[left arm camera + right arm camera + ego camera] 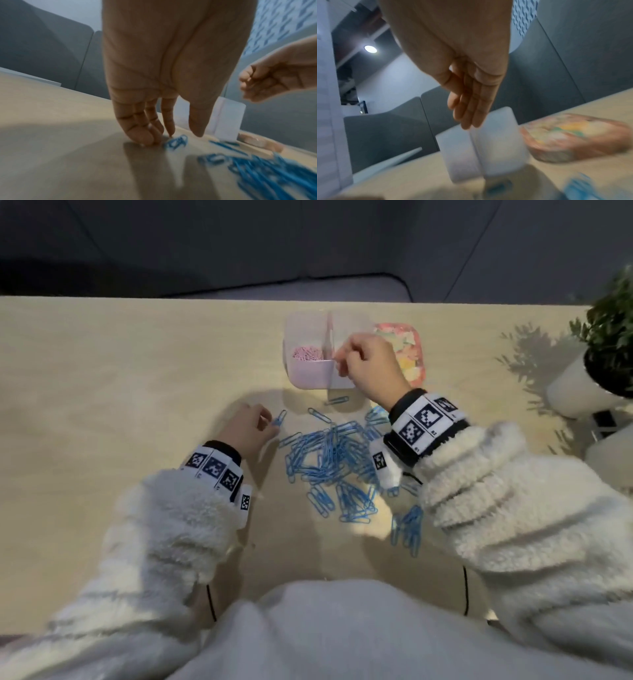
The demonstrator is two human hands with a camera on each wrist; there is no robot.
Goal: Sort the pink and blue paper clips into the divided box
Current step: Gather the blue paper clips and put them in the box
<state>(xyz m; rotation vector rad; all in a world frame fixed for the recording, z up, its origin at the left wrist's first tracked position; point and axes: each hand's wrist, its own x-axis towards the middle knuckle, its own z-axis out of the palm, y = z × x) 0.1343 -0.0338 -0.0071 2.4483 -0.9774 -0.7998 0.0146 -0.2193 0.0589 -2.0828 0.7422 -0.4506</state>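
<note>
The translucent divided box [310,376] stands at the back of the table, with pink clips [306,354] in its left compartment. My right hand [342,364] hovers over the right compartment by the divider, fingers bunched and pointing down [465,121]. No clip shows between them. A pile of blue clips [335,460] lies in front of the box. Left of the pile, my left hand [270,422] points its fingers down at the table. Its fingertips [169,134] touch a single blue clip [176,143], and the thumb stands apart from it.
A lid with a colourful pattern [407,350] lies right of the box. A potted plant in a white pot [582,385] stands at the right edge. One blue clip [337,400] lies just in front of the box. Bare tabletop [120,392] stretches to the left.
</note>
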